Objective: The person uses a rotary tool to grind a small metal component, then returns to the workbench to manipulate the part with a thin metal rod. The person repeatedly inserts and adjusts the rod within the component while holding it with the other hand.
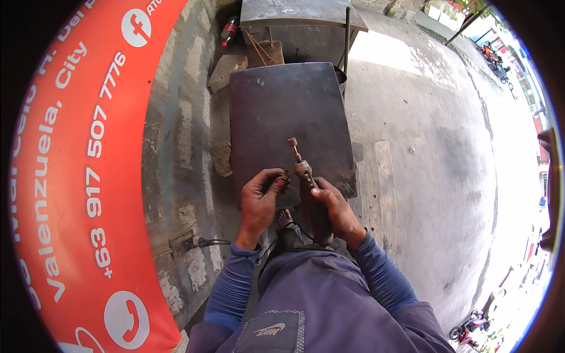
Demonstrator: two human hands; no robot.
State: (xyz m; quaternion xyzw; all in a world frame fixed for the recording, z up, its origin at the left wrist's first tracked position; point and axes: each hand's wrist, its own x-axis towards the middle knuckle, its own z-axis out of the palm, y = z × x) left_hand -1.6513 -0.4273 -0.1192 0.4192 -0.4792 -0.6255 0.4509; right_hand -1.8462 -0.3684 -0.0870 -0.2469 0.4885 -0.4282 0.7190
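In my right hand (334, 209) is a dark hand-held rotary grinder (312, 215), with a small reddish-brown cylindrical bit (292, 143) on a thin shaft pointing away from me. My left hand (262, 203) has its fingers closed on a small dark metal part (283, 177), just left of the grinder's nose. Both hands are over the near edge of a dark square metal tabletop (282, 100). A black power cord (218, 241) runs from a wall socket (181, 243) at lower left.
A red printed banner (70, 176) hangs along the left wall. Beyond the tabletop stand a metal cabinet (300, 17), wood blocks (226, 70), sticks (259, 47) and a bottle (229, 30). Concrete pavement (424, 165) extends right, with motorbikes (494, 62) at the far edge.
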